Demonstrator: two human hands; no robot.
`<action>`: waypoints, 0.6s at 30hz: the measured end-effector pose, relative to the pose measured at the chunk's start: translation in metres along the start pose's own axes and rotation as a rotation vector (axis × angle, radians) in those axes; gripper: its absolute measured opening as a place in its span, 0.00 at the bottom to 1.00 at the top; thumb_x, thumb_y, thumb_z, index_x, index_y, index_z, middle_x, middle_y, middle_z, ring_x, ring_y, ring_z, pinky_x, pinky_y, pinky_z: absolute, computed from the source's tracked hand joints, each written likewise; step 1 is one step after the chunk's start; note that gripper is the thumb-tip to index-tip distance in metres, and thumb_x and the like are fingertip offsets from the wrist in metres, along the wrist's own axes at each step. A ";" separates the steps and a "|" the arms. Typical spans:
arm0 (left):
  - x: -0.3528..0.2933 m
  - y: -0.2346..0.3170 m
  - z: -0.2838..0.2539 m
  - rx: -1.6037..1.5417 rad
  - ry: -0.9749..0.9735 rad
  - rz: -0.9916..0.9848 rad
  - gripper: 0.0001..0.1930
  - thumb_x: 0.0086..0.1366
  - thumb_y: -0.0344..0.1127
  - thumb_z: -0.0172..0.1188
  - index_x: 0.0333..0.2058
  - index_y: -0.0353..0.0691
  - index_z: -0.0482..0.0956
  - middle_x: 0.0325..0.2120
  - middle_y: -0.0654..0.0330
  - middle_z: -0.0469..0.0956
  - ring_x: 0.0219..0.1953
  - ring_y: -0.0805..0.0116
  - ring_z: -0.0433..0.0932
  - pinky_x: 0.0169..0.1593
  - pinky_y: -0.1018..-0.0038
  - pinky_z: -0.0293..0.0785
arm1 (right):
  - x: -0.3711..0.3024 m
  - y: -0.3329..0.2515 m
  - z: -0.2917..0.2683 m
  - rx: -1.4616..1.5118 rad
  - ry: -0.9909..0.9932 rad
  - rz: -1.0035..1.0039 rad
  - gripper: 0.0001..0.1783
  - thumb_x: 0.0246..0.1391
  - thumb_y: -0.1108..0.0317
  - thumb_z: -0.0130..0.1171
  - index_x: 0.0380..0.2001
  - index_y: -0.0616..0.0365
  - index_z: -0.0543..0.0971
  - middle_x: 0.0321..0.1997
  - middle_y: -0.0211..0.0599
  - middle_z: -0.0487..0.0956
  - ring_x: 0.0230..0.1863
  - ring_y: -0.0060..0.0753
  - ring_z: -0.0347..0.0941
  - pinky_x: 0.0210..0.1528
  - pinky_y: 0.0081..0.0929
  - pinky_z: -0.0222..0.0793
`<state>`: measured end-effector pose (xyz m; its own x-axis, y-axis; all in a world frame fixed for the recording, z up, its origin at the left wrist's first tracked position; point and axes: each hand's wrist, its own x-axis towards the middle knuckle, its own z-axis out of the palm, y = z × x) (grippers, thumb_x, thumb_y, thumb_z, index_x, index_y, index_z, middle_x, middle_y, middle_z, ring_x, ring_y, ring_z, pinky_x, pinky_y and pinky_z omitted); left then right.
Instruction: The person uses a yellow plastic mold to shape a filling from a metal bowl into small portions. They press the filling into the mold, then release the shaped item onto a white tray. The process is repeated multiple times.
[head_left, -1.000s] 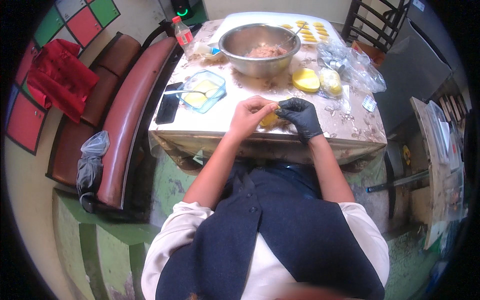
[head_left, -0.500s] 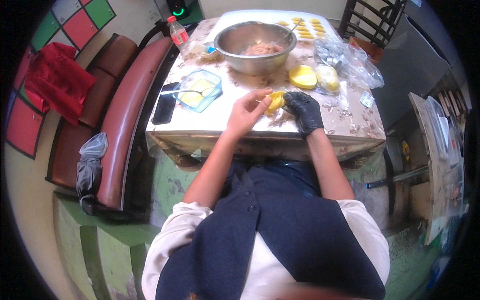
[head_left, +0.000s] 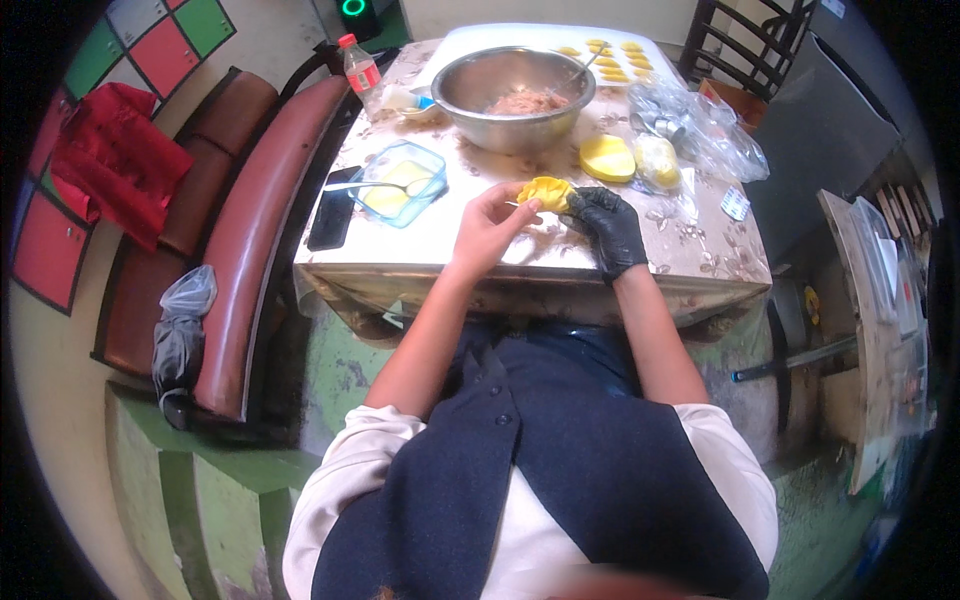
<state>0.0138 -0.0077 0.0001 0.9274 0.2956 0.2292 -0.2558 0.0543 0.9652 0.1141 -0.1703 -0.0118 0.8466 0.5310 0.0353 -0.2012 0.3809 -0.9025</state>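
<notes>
Your left hand (head_left: pixel 490 228) and gloved right hand (head_left: pixel 610 228) grasp the ruffled yellow dough (head_left: pixel 546 194) between their fingers, above the near part of the table (head_left: pixel 420 242). Shaped pieces (head_left: pixel 608 64) — apparently done — line the tray (head_left: pixel 490 38); the discs (head_left: pixel 606 157) appear unused. The bowl (head_left: pixel 490 132) retains pink mix (head_left: pixel 528 102); the dish (head_left: pixel 436 162) holds yellow contents (head_left: pixel 385 201) and a spoon (head_left: pixel 372 184).
</notes>
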 end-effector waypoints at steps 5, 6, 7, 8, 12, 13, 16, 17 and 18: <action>-0.001 0.001 -0.002 -0.024 0.020 -0.008 0.19 0.64 0.34 0.61 0.50 0.29 0.74 0.41 0.54 0.79 0.39 0.68 0.81 0.42 0.75 0.76 | -0.003 -0.004 0.005 -0.061 -0.037 0.006 0.13 0.52 0.71 0.64 0.39 0.67 0.79 0.36 0.41 0.81 0.35 0.29 0.79 0.36 0.24 0.76; -0.001 0.001 -0.002 -0.027 0.023 -0.007 0.19 0.64 0.34 0.61 0.50 0.29 0.74 0.41 0.54 0.79 0.39 0.68 0.81 0.43 0.75 0.76 | -0.003 -0.004 0.005 -0.065 -0.036 0.026 0.13 0.52 0.71 0.64 0.39 0.67 0.79 0.36 0.41 0.81 0.35 0.29 0.79 0.35 0.24 0.76; -0.001 0.001 -0.002 -0.040 0.027 -0.004 0.19 0.64 0.34 0.61 0.50 0.29 0.74 0.40 0.55 0.80 0.39 0.69 0.81 0.42 0.76 0.77 | -0.004 -0.005 0.005 -0.065 -0.044 0.033 0.13 0.52 0.71 0.64 0.39 0.67 0.79 0.36 0.41 0.81 0.34 0.30 0.80 0.34 0.24 0.76; -0.001 0.001 -0.001 -0.055 0.032 0.009 0.18 0.64 0.33 0.61 0.49 0.29 0.74 0.40 0.55 0.80 0.39 0.70 0.81 0.42 0.77 0.77 | -0.004 -0.006 0.006 -0.067 -0.053 0.041 0.13 0.52 0.70 0.63 0.39 0.67 0.79 0.36 0.41 0.81 0.34 0.30 0.80 0.33 0.24 0.76; -0.001 0.004 -0.002 -0.102 0.057 -0.020 0.17 0.64 0.32 0.61 0.48 0.29 0.75 0.40 0.55 0.80 0.39 0.70 0.81 0.42 0.78 0.77 | -0.006 -0.005 0.008 -0.058 -0.051 0.051 0.12 0.52 0.72 0.62 0.39 0.68 0.79 0.36 0.42 0.81 0.33 0.31 0.80 0.33 0.25 0.77; -0.001 0.005 -0.002 -0.128 0.063 -0.023 0.17 0.63 0.31 0.62 0.48 0.29 0.75 0.40 0.55 0.80 0.40 0.70 0.80 0.42 0.78 0.77 | -0.006 -0.004 0.010 -0.038 -0.042 0.045 0.12 0.52 0.72 0.62 0.39 0.68 0.79 0.36 0.42 0.81 0.34 0.31 0.80 0.34 0.25 0.77; -0.002 0.006 -0.004 -0.188 0.077 -0.056 0.17 0.62 0.30 0.63 0.48 0.29 0.75 0.41 0.55 0.80 0.40 0.71 0.80 0.43 0.78 0.77 | -0.007 0.001 0.016 0.039 -0.011 0.016 0.12 0.52 0.74 0.61 0.40 0.68 0.79 0.36 0.43 0.81 0.34 0.31 0.80 0.36 0.25 0.78; -0.002 0.007 -0.004 -0.203 0.069 -0.060 0.17 0.62 0.29 0.63 0.48 0.29 0.75 0.42 0.55 0.80 0.41 0.71 0.80 0.44 0.78 0.77 | -0.007 0.003 0.018 0.066 -0.001 0.004 0.12 0.52 0.74 0.61 0.40 0.69 0.79 0.36 0.43 0.81 0.35 0.31 0.80 0.37 0.25 0.78; -0.002 0.007 -0.004 -0.215 0.064 -0.068 0.17 0.61 0.29 0.63 0.48 0.29 0.76 0.42 0.55 0.80 0.41 0.72 0.80 0.44 0.77 0.77 | -0.007 0.005 0.020 0.070 0.012 -0.008 0.13 0.52 0.74 0.61 0.40 0.69 0.79 0.36 0.43 0.81 0.35 0.31 0.80 0.37 0.25 0.78</action>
<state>0.0090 -0.0037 0.0054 0.9270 0.3438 0.1499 -0.2523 0.2758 0.9275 0.0974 -0.1573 -0.0083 0.8542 0.5186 0.0364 -0.2284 0.4372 -0.8699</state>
